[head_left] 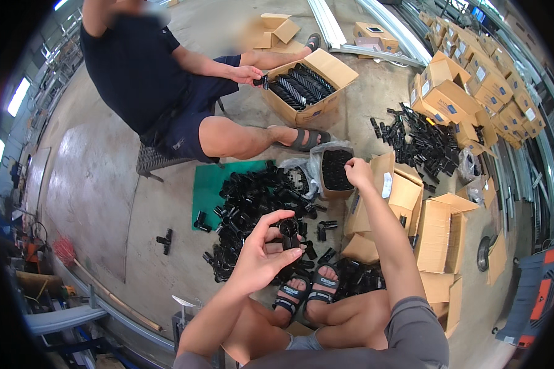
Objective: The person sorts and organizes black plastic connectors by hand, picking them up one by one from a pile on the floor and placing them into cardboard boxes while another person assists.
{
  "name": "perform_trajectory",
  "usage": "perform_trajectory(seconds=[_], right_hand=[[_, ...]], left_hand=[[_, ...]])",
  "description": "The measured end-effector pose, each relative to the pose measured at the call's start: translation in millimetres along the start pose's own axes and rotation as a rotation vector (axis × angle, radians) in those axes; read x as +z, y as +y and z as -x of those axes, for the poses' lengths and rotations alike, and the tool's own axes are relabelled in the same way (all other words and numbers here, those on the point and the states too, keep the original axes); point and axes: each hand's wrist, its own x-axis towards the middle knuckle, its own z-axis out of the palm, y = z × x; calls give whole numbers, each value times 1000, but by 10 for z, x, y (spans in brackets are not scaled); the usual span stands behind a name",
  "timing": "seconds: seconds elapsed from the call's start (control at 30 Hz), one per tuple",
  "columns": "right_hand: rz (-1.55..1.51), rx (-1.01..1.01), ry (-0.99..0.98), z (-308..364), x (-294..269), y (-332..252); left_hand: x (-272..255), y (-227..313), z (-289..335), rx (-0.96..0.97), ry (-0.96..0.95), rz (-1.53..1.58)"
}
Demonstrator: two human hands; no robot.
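Observation:
My left hand [258, 253] is closed around a black plastic pipe fitting [289, 229], its round open end facing up between thumb and forefinger. My right hand [359, 173] reaches forward to the right edge of a plastic-lined box of small black parts [337, 168]. Its fingers are drawn together, and whatever they hold is too small to tell. Below my left hand, a heap of black fittings [234, 203] spreads over a green mat [204, 190] and the concrete floor toward my sandals. A clear bag [297, 175] with black rings lies against the lined box.
Opposite me, a seated person's hand [247, 74] holds a black fitting beside a carton [335, 69] packed with rows of black pieces. Opened cartons [444, 237] stand at my right. Beyond them lie another pile of black fittings [421, 144] and stacked boxes [489, 80].

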Motion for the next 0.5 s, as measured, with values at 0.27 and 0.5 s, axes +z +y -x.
perform_trajectory(seconds=[0.27, 0.5], right_hand=[[170, 67, -17, -424, 918, 350], [146, 152, 69, -638, 1390, 418]], left_hand=[[-181, 1, -173, -61, 128, -147], [-319, -193, -380, 20, 161, -99]])
